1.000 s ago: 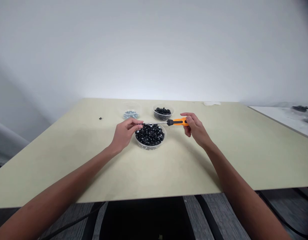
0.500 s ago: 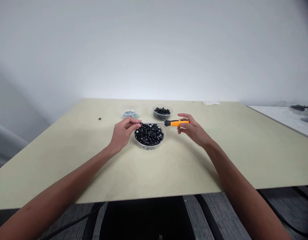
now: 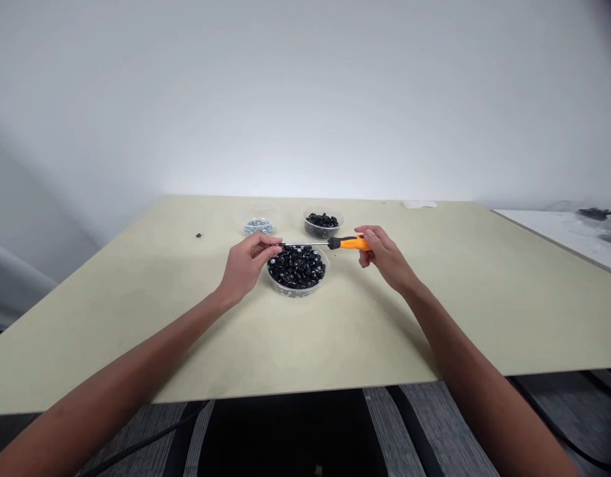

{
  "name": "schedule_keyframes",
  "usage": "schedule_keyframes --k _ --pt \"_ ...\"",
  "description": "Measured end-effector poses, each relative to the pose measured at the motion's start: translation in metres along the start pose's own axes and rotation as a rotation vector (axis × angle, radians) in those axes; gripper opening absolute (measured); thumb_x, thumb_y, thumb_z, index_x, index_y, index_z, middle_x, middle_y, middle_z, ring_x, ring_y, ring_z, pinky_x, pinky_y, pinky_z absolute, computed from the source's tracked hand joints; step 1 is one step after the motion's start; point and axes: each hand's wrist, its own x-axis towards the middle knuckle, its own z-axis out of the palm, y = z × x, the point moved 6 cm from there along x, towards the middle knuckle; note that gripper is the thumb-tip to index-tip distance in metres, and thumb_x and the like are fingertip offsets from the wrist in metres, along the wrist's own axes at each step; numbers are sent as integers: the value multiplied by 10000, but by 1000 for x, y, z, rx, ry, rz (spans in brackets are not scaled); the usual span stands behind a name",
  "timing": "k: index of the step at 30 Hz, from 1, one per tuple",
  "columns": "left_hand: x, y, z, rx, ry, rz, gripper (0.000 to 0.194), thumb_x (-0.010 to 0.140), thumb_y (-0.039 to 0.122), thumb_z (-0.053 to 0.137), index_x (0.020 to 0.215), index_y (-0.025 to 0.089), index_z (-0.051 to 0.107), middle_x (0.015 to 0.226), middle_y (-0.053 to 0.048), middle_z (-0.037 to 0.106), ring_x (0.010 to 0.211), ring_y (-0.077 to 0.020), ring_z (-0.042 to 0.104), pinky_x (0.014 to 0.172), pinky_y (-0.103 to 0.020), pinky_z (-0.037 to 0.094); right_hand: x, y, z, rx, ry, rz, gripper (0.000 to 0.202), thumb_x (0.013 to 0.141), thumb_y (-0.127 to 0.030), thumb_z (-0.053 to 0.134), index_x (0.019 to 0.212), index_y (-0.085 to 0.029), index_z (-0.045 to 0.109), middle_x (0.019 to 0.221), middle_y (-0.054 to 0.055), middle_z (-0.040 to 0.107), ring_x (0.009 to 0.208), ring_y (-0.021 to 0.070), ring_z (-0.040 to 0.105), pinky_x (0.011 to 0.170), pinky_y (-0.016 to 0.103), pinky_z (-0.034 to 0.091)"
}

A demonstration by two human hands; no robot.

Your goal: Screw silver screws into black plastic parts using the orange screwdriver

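My right hand [image 3: 383, 255] is closed round the orange and black handle of a screwdriver [image 3: 353, 243], held level with its shaft pointing left. At the shaft's tip, my left hand [image 3: 246, 264] pinches a small black part [image 3: 281, 246], mostly covered by the fingers. Both hands are above the table, over and beside a clear round tub [image 3: 296, 291] heaped with small black parts, some showing a silvery screw head. Farther back stand a second tub of black parts [image 3: 322, 222] and a tub of small silvery screws [image 3: 259, 227].
One loose black piece [image 3: 198, 235] lies on the pale table [image 3: 305, 351] at left. A white object [image 3: 419, 205] rests by the back edge. On the right, a white surface [image 3: 548, 238] carries containers of dark parts [image 3: 598, 214].
My right hand's fingers, looser and partly spread before, have closed in around the screwdriver handle. My left hand keeps its pinch at the tip, nearly still.
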Motion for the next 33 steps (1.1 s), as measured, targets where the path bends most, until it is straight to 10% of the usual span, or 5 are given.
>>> schedule_keyframes --k 5,10,15,20,33 --pt "0 -2 0 4 6 -20 188 839 363 701 920 193 705 958 -57 733 860 -194 692 837 -337 566 -1 -2 5 109 -121 -39 521 844 -481 646 1292 -280 474 1054 31 549 883 126 568 823 304 528" --pt "0 -3 -1 -8 13 -11 204 826 380 712 891 188 689 973 -60 729 873 -197 692 845 -343 565 -3 -5 0 -1 -26 -37 439 925 -564 499 1196 -219 523 732 -5 493 637 90 489 669 258 483" --pt "2 -4 -2 -8 19 -18 183 831 359 712 910 194 699 946 -49 732 868 -189 694 849 -330 563 -3 -3 6 107 -148 -39 515 874 -470 609 1321 -276 442 981 27 578 843 124 567 805 302 524" --pt "1 -2 -1 -12 6 4 165 837 353 709 893 198 702 959 -42 730 882 -182 692 853 -318 561 -3 -4 -3 -23 1 -29 456 947 -592 433 1187 -220 542 646 -19 439 563 82 430 593 237 443" --pt "2 -3 -1 -9 10 -13 123 827 310 714 860 192 696 979 -43 738 909 -190 701 872 -324 566 -3 1 4 56 -127 29 493 921 -588 507 1249 -219 515 797 17 551 699 104 528 661 249 488"
